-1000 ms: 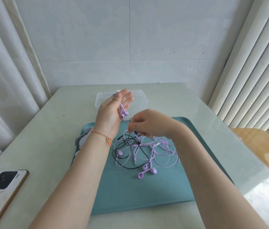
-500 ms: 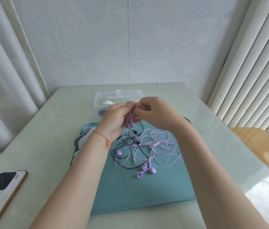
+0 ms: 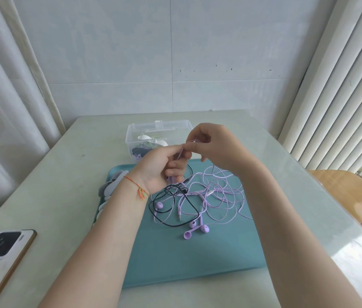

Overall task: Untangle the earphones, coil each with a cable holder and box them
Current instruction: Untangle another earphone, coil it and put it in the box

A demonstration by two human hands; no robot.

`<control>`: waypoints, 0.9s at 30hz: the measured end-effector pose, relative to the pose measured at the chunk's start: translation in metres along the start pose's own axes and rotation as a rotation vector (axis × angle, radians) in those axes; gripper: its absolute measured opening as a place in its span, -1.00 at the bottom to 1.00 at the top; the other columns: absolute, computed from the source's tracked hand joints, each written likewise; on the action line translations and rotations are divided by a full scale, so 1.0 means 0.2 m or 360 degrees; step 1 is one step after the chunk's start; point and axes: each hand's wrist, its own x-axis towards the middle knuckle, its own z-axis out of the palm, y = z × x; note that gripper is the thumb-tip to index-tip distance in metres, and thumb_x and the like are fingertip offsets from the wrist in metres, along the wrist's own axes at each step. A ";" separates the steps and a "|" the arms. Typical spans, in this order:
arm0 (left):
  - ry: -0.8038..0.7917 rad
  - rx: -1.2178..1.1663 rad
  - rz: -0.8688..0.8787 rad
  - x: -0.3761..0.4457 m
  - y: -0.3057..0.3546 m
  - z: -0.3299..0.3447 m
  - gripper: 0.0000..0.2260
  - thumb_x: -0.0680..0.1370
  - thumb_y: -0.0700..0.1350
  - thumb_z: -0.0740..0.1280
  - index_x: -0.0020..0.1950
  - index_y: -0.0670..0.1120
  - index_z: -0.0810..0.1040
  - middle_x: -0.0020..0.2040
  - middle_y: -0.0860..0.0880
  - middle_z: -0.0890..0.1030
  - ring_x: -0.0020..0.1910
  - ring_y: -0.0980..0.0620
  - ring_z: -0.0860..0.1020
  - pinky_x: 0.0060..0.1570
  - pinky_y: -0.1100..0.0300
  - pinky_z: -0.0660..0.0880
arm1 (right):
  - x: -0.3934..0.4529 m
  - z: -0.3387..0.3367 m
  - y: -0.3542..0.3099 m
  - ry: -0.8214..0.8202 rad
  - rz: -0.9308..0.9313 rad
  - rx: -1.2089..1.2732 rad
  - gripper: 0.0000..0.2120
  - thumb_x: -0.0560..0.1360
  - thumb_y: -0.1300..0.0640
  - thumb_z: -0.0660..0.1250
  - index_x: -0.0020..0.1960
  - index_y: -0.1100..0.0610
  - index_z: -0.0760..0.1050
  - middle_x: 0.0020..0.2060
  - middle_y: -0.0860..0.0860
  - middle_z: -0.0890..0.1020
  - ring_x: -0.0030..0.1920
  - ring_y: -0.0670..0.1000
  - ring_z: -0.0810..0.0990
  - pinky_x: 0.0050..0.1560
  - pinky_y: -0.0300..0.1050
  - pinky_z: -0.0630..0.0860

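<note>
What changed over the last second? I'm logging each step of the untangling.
The right hand rose from the tangle on the teal tray to meet the left hand; the left hand's fingers closed, and both now pinch one purple earphone cable. The remaining purple and black cables, clear box and phone stayed put.

Left hand [image 3: 161,166] raised, fingers curled, pinching (thumb against forefinger). Right hand [image 3: 216,145] opposite, fingertips meeting it.

Tangled thin lilac and black earphone cables [image 3: 211,196] sprawl on the teal tray [image 3: 175,263]; one lilac strand rises taut. The clear plastic box [image 3: 131,134] stands open behind, holding coiled sets.
</note>
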 end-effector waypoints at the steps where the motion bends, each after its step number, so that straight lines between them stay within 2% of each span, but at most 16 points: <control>1: -0.0100 -0.0077 -0.0004 -0.01 0.01 0.00 -0.66 0.61 0.04 0.13 -0.27 -0.08 0.46 -0.52 0.08 0.13 -0.62 0.16 0.13 -0.58 0.30 0.22 | 0.00 0.01 0.00 0.0000 0.0009 0.0130 -0.91 0.47 0.16 0.42 -0.10 0.17 0.55 -0.32 0.06 0.55 -0.40 -0.01 0.49 -0.38 -0.23 0.50; 3: -0.0254 -0.0200 0.0025 -0.02 0.01 0.00 -0.62 0.58 0.14 0.12 -0.31 -0.06 0.44 -0.50 0.08 0.06 -0.61 0.16 0.08 -0.58 0.31 0.16 | 0.00 0.02 0.01 -0.0022 0.0044 0.0327 -0.91 0.51 0.16 0.38 -0.05 0.19 0.56 -0.29 0.04 0.59 -0.42 0.03 0.52 -0.34 -0.05 0.57; 4: -0.0296 -0.0248 0.0049 -0.03 0.01 0.00 -0.61 0.58 0.14 0.11 -0.33 -0.05 0.43 -0.49 0.07 0.03 -0.60 0.14 0.05 -0.58 0.31 0.16 | 0.00 0.03 0.01 -0.0063 0.0070 0.0364 -0.89 0.54 0.14 0.34 -0.02 0.19 0.57 -0.32 0.04 0.60 -0.43 0.05 0.52 -0.34 -0.03 0.55; 6: -0.0312 -0.0343 0.0110 -0.03 0.02 0.00 -0.62 0.60 0.09 0.10 -0.35 -0.03 0.43 -0.48 0.07 0.02 -0.58 0.12 0.02 -0.60 0.33 0.22 | -0.01 0.04 0.02 -0.0199 0.0145 0.0450 -0.81 0.59 0.10 0.27 0.01 0.20 0.58 -0.40 -0.01 0.60 -0.48 0.04 0.50 -0.36 -0.13 0.47; 8: -0.0300 -0.0448 0.0168 -0.02 0.03 0.00 -0.62 0.60 0.05 0.10 -0.36 -0.04 0.42 -0.48 0.06 0.03 -0.58 0.11 0.02 -0.60 0.32 0.25 | 0.00 0.05 0.03 -0.0283 0.0162 0.0567 -0.77 0.61 0.10 0.24 0.05 0.25 0.57 -0.34 -0.07 0.63 -0.48 0.02 0.49 -0.30 -0.11 0.41; 10: -0.0255 -0.0502 0.0202 -0.02 0.04 0.00 -0.63 0.60 0.04 0.10 -0.37 -0.06 0.41 -0.48 0.05 0.03 -0.58 0.09 0.02 -0.60 0.30 0.27 | 0.00 0.05 0.03 -0.0256 0.0125 0.0585 -0.78 0.59 0.10 0.27 0.07 0.24 0.58 -0.24 -0.03 0.65 -0.44 0.04 0.48 -0.24 -0.03 0.36; 15: -0.0238 -0.0466 0.0188 -0.03 0.04 0.02 -0.63 0.60 0.05 0.11 -0.37 -0.05 0.39 -0.50 0.05 0.03 -0.57 0.09 0.01 -0.59 0.30 0.20 | 0.00 0.07 0.00 -0.0154 0.0080 0.0567 -0.78 0.61 0.07 0.22 0.02 0.16 0.59 -0.33 0.01 0.54 -0.43 0.05 0.41 -0.37 -0.14 0.31; 19: -0.0212 -0.0536 0.0202 -0.03 0.05 0.02 -0.63 0.57 0.07 0.14 -0.39 -0.05 0.38 -0.50 0.06 0.03 -0.57 0.08 0.01 -0.60 0.30 0.20 | -0.01 0.07 -0.01 -0.0145 0.0018 0.0745 -0.89 0.59 0.23 0.25 0.08 0.17 0.53 -0.27 0.16 0.48 -0.45 0.03 0.38 -0.46 -0.19 0.30; 21: -0.0215 -0.0561 0.0202 -0.03 0.05 0.01 -0.63 0.58 0.07 0.13 -0.39 -0.05 0.39 -0.50 0.06 0.04 -0.57 0.09 0.02 -0.60 0.30 0.25 | 0.00 0.07 0.00 -0.0157 0.0002 0.0776 -0.86 0.56 0.32 0.27 0.09 0.20 0.51 -0.28 0.16 0.48 -0.44 0.02 0.38 -0.44 -0.19 0.32; 23: -0.0208 -0.0545 0.0190 -0.03 0.05 0.01 -0.62 0.60 0.04 0.13 -0.38 -0.05 0.43 -0.54 0.07 0.12 -0.58 0.11 0.12 -0.53 0.30 0.34 | 0.00 0.07 0.01 -0.0113 -0.0017 0.0749 -0.85 0.53 0.36 0.29 0.08 0.25 0.53 -0.29 0.16 0.50 -0.42 0.03 0.39 -0.42 -0.20 0.36; 24: -0.0197 -0.0529 0.0198 -0.03 0.04 0.01 -0.63 0.59 0.02 0.14 -0.37 -0.07 0.47 -0.54 0.06 0.23 -0.57 0.12 0.24 -0.45 0.28 0.42 | 0.01 0.06 0.01 -0.0077 -0.0027 0.0723 -0.87 0.52 0.36 0.30 0.06 0.27 0.55 -0.30 0.16 0.54 -0.40 0.05 0.42 -0.40 -0.19 0.38; 26: -0.0165 -0.0491 0.0233 -0.02 0.04 0.02 -0.65 0.55 -0.04 0.19 -0.35 -0.13 0.59 -0.44 -0.01 0.51 -0.43 0.05 0.54 -0.27 0.18 0.57 | 0.01 0.06 0.02 -0.0008 -0.0027 0.0703 -0.90 0.51 0.35 0.34 0.00 0.27 0.58 -0.26 0.17 0.61 -0.31 0.06 0.49 -0.32 -0.11 0.45; 27: -0.0150 -0.0471 0.0245 -0.02 0.03 0.02 -0.66 0.53 -0.05 0.20 -0.34 -0.16 0.63 -0.36 -0.06 0.59 -0.35 0.00 0.62 -0.22 0.13 0.61 | 0.01 0.05 0.03 0.0012 -0.0025 0.0703 -0.92 0.50 0.34 0.35 -0.03 0.25 0.59 -0.24 0.20 0.63 -0.28 0.07 0.51 -0.27 -0.08 0.47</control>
